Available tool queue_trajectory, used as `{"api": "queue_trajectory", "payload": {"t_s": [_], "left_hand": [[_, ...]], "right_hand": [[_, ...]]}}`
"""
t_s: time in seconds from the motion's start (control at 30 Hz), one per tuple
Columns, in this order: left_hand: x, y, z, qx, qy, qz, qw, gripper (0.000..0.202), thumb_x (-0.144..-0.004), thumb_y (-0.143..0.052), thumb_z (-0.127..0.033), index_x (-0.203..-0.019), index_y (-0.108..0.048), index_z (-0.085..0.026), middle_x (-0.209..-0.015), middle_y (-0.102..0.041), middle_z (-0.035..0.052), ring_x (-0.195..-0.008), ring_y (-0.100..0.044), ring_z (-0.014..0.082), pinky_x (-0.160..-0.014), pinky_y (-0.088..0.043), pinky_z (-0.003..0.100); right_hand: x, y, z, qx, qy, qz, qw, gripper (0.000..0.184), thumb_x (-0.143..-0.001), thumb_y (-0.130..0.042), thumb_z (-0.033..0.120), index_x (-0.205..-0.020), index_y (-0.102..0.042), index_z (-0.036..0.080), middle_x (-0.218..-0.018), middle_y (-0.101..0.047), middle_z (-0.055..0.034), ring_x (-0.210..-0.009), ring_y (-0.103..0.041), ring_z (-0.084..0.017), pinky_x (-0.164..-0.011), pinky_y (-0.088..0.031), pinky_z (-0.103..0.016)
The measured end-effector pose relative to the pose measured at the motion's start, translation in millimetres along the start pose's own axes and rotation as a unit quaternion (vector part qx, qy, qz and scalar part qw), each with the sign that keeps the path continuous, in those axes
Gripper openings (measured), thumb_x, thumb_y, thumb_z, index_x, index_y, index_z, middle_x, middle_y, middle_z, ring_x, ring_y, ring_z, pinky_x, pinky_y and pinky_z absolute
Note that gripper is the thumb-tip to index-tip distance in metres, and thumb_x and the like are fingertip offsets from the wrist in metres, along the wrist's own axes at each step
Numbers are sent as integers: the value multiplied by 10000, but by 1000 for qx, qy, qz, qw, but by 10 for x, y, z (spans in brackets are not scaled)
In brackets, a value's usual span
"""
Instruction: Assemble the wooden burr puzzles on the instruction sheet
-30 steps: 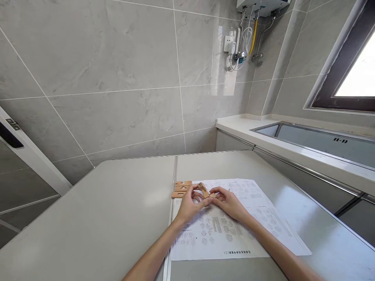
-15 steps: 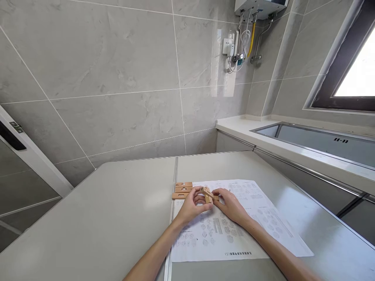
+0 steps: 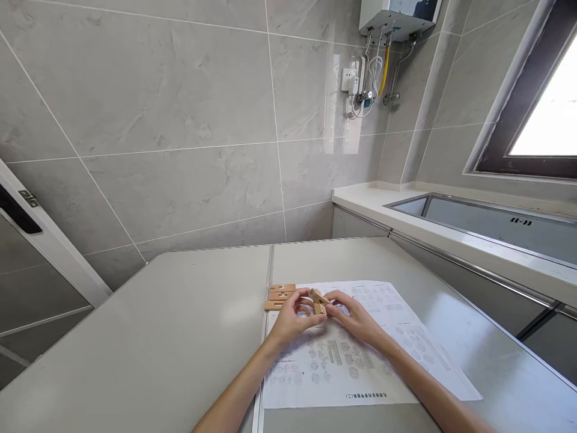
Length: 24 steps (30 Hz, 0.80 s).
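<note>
Both my hands meet over a printed instruction sheet (image 3: 360,367) on a grey table (image 3: 148,349). My left hand (image 3: 292,320) and my right hand (image 3: 356,317) pinch a small cluster of joined wooden puzzle pieces (image 3: 318,299) between their fingertips, just above the paper. Three more notched wooden bars (image 3: 279,296) lie side by side on the table just left of my left hand, at the sheet's far left corner.
A seam (image 3: 267,319) runs down the table's middle. A counter with a steel sink (image 3: 491,219) stands to the right, under a window (image 3: 545,114). Tiled wall behind carries a water heater (image 3: 399,15) with hoses. A door edge (image 3: 40,240) is at the left.
The joined wooden pieces have been turned slightly in my fingers, and both hands stay at the same spot over the sheet. The camera has tipped a little downward.
</note>
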<state>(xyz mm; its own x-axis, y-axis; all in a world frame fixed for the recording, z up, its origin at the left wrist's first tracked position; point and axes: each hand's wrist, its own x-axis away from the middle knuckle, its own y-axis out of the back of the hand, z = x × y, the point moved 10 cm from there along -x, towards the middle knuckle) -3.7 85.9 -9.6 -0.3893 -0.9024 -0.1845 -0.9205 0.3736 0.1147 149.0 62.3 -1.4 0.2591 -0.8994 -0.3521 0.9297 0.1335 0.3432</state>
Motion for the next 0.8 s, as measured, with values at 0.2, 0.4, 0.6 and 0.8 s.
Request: {"api": "queue_trajectory", "payload": {"t_s": [0.2, 0.4, 0.6, 0.8], "left_hand": [[41, 165, -261, -192, -67, -47, 978, 550, -660, -940, -373, -1095, -633, -239, -1231, -676, 97, -1101, -659, 293, -946, -532, 444], [194, -88, -473, -324, -170, 76, 927, 608, -572, -980, -450, -1026, -622, -262, -1388, -578, 116, -1337, -524, 382, -1075, -477, 505], [212, -128, -436, -386, -175, 80, 902, 549, -572, -954, -450, -982, -642, -260, -1386, -585, 133, -1304, -533, 422, -1075, -470, 547], [170, -53, -359, -413, -167, 43, 894, 460, -642, -920, -431, -972, -654, -252, -1406, -578, 145, -1385, -477, 443, -1111, -449, 570]], "right_hand": [[-9, 156, -231, -7, -50, -69, 996, 454, -1021, -515, 653, -1063, -707, 243, -1097, -760, -81, -1015, -693, -291, -919, -548, -412], [55, 266, -476, 151, -75, -134, 977, 373, -994, -547, 602, -897, -663, 261, -992, -729, -112, -941, -667, -325, -860, -530, -487], [74, 247, -416, 218, -81, -122, 965, 242, -961, -588, 433, -787, -529, 276, -904, -686, -67, -878, -649, -293, -796, -514, -438], [66, 95, -278, 253, -39, -67, 964, 203, -869, -605, 268, -742, -446, 277, -812, -647, -47, -820, -602, -275, -742, -476, -403]]}}
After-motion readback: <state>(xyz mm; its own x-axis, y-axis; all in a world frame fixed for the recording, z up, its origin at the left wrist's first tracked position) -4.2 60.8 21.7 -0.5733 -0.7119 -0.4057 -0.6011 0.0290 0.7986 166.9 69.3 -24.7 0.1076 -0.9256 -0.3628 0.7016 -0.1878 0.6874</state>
